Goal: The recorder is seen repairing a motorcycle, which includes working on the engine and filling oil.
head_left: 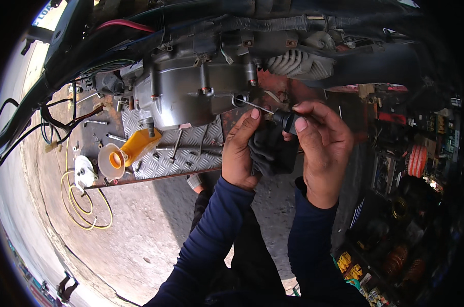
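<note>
My right hand (pixel 324 146) is closed, pinching the black knob (pixel 284 122) of what looks like an oil dipstick. Its thin metal rod (pixel 257 106) reaches toward a round hole (pixel 239 100) in the grey engine cover (pixel 193 89); whether the tip is inside I cannot tell. My left hand (pixel 240 153) is closed around a black cloth (pixel 274 151), which hangs between both hands. The left thumb lies close to the rod, and the other left fingers are partly hidden.
Below the engine, a metal tread plate (pixel 196 159) carries several tools and an orange plastic container (pixel 142 146) with a translucent bowl (pixel 109 161). Loose wires (pixel 63 123) hang at the left. A yellow hose (pixel 81 215) lies coiled on the ground. Cluttered shelves (pixel 395 215) stand at the right.
</note>
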### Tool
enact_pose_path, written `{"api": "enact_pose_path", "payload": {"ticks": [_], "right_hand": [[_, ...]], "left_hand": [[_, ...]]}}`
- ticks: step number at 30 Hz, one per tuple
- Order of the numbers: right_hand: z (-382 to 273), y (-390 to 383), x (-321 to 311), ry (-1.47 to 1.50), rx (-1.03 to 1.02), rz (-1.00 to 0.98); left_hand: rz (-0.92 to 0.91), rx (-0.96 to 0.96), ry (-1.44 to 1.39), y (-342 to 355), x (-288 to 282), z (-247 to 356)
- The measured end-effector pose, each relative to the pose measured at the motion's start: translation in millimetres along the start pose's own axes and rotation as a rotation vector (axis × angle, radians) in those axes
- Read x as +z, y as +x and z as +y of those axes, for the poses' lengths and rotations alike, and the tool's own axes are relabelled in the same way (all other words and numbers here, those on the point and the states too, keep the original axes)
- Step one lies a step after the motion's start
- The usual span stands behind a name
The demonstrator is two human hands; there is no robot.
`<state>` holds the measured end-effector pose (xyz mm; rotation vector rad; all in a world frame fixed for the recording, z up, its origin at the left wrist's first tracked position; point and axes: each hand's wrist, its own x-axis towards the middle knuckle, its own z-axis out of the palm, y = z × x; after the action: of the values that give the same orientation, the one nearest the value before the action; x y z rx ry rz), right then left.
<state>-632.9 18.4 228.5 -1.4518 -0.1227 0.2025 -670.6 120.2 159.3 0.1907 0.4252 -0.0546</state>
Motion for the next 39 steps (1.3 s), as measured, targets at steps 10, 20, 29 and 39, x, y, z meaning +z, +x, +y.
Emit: {"api": "enact_pose_path", "payload": {"ticks": [10, 20, 29, 39], "right_hand": [[34.6, 15.9, 32.7, -0.536, -0.23, -0.065], [62.1, 17.0, 41.8, -0.846, -0.395, 0.045], [61.5, 17.5, 44.5, -0.858, -0.523, 0.036], [58.5, 20.1, 42.4, -0.829, -0.394, -0.019]], "left_hand": [[0.08, 0.109, -0.067, 4.8, -27.2, -6.9], [0.156, 0.18, 0.003, 0.3, -48.7, -3.4], [0.201, 0.16, -0.014, 3.7, -50.5, -1.1], [0.184, 0.203, 0.055, -0.1, -57.2, 2.0]]}}
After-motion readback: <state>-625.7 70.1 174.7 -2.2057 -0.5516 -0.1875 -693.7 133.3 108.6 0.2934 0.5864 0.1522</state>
